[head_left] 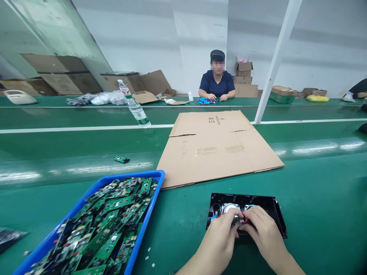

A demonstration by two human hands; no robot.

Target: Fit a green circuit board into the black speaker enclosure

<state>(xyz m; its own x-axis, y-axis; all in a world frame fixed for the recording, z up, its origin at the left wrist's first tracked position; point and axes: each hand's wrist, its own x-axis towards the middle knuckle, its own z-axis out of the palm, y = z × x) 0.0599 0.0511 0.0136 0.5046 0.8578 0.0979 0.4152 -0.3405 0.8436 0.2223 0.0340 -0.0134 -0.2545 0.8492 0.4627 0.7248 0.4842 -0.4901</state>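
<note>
Both hands pinch small wired part over black speaker housing (246,202).
Left hand (220,238), right hand (265,233) grasp it together; wires (244,217) thin, likely fragile — hold part body, not leads.

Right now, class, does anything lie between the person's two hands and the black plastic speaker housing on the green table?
Nothing visible: the left hand and right hand already rest on the black plastic speaker housing, fingers at its red wires.
</note>
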